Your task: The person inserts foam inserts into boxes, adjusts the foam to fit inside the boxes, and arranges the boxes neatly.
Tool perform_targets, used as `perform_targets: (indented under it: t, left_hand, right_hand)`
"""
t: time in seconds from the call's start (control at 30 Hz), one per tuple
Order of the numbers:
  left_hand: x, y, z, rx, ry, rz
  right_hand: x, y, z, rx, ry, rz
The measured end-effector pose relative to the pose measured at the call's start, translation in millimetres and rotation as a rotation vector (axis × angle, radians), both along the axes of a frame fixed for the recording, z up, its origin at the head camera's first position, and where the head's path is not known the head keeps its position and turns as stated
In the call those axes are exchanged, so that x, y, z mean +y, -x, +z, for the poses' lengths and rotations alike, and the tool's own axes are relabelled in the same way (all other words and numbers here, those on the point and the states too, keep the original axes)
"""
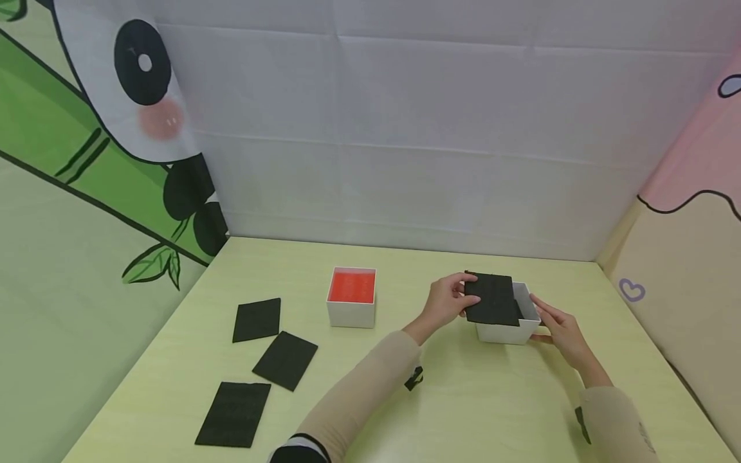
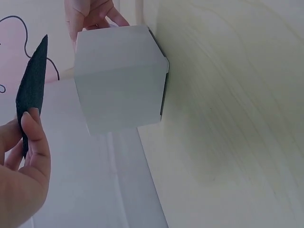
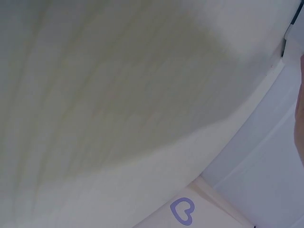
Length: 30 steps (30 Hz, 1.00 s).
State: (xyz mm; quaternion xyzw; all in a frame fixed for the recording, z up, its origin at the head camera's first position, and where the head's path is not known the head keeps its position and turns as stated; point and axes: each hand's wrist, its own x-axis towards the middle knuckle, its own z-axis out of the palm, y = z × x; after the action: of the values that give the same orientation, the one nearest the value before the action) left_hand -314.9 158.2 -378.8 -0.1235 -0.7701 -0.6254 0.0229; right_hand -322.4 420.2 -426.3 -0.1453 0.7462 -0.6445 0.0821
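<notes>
Left hand (image 1: 446,301) pinches a black sheet (image 1: 493,299), which extends toward three o'clock above a white box (image 1: 502,333); right hand (image 1: 566,334) rests extended fingers on the box's three-o'clock side.

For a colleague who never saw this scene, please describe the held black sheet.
On the pale table, find the white box the right hand touches. The black sheet is above it, pinched by the left hand; the three black sheets farther left lie on the table.
</notes>
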Motion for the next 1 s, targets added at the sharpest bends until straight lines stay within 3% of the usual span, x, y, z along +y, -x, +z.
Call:
perform_targets:
  t: [0.2,0.43,0.7,1.0]
  left_hand:
    - [8.9,4.9,-0.4,0.006,0.006,0.023]
    - [17.2,10.2,-2.9,0.062,0.080,0.043]
    - [22.1,14.4,-0.9,0.151,0.151,0.115]
    - [30.2,17.6,-1.3,0.142,0.190,0.111]
  right_hand:
    - [0.9,0.6,-0.5,0.003,0.012,-0.002]
    - [0.5,0.6,-1.2,0.003,0.013,-0.001]
    - [-0.3,0.6,-1.3,0.015,0.006,-0.003]
    - [-1.6,-0.6,-1.7,0.012,0.045,-0.005]
